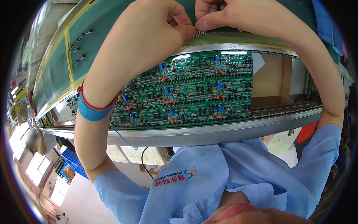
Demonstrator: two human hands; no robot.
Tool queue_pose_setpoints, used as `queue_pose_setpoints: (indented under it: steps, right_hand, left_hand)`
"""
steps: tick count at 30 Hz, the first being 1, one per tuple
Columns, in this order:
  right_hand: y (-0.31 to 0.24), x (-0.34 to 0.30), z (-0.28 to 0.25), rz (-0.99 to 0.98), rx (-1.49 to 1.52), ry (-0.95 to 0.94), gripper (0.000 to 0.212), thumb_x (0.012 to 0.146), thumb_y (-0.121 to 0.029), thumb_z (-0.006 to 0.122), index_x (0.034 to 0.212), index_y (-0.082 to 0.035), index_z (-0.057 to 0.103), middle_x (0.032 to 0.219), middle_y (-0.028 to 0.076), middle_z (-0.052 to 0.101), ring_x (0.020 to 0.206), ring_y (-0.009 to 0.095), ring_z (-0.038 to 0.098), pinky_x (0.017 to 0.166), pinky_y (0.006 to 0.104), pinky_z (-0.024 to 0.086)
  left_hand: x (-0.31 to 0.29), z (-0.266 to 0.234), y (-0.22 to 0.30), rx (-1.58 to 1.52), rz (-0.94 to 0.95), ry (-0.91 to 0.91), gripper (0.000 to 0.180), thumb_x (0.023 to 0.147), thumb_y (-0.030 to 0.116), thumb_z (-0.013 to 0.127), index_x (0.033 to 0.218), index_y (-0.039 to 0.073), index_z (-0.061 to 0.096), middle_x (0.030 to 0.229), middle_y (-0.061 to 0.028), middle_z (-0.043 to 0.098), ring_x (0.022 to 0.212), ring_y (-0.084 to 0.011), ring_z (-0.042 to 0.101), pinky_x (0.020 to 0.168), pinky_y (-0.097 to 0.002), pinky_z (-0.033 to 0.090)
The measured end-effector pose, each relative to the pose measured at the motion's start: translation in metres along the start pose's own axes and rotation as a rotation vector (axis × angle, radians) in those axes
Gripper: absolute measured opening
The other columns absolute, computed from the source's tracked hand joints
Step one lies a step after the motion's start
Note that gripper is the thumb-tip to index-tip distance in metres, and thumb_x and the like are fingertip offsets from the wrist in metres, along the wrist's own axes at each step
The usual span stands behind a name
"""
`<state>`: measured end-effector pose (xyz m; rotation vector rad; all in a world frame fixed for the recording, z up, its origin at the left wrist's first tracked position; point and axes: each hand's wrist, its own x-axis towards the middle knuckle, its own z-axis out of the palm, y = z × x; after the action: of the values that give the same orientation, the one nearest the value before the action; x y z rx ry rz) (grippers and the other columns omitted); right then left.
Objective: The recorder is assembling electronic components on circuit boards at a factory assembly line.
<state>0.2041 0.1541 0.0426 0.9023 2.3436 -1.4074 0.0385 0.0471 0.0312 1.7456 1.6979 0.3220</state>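
Observation:
My left hand (158,28) pinches one end of a small dark pin header strip (201,33) between thumb and finger. At its other end, the thumb and fingers of my right hand (238,15) close in a pinch, also on the strip. Its row of thin metal pins shows just below the fingertips; the rest is covered by them. Nearer to me than both hands lies a panel of green circuit boards (190,87), filled with dark chips, blue blocks and red parts. A blue wristband (93,109) circles my left wrist, and a thin blue cord (123,137) trails from it.
Metal rails (231,133) edge the boards, with a chain (287,110) along the right. Several small pin strips (80,39) lie on the green mat (99,20) at far left. Blue bins (328,28) stand far right, a blue crate (74,161) lower left. Another person (39,141) is at left.

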Motion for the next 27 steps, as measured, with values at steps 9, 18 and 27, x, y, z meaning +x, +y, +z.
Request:
queue_pose_setpoints:
  steps: [9, 18, 27]
  right_hand:
    - [0.002, 0.0, 0.005, 0.0, -0.023, 0.011, 0.019, 0.09, -0.015, 0.073, 0.089, 0.004, 0.072, 0.076, 0.01, 0.07, 0.07, 0.015, 0.062, 0.067, 0.0301, 0.05]
    - [-0.008, 0.002, 0.0, 0.189, -0.038, 0.025, 0.015, 0.084, -0.014, 0.076, 0.084, 0.0, 0.073, 0.073, 0.006, 0.068, 0.066, 0.012, 0.06, 0.062, 0.0276, 0.047]
    - [-0.016, -0.013, 0.003, 0.1, -0.122, 0.124, 0.017, 0.08, -0.016, 0.076, 0.082, 0.0, 0.072, 0.074, 0.01, 0.068, 0.071, 0.017, 0.063, 0.065, 0.0309, 0.049]
  left_hand:
    - [-0.011, 0.014, -0.009, -0.092, -0.019, 0.125, 0.016, 0.086, 0.016, 0.076, 0.091, 0.001, 0.072, 0.07, 0.0002, 0.063, 0.066, -0.0049, 0.052, 0.059, -0.0233, 0.04]
    - [0.009, -0.016, 0.017, -0.123, -0.069, -0.066, 0.019, 0.086, 0.017, 0.077, 0.085, -0.002, 0.075, 0.068, -0.0086, 0.069, 0.058, -0.0115, 0.058, 0.057, -0.0282, 0.047]
    - [0.015, -0.011, 0.039, 0.06, -0.22, -0.025, 0.015, 0.082, 0.014, 0.077, 0.079, -0.001, 0.075, 0.065, -0.0074, 0.067, 0.056, -0.0115, 0.056, 0.056, -0.0293, 0.047]
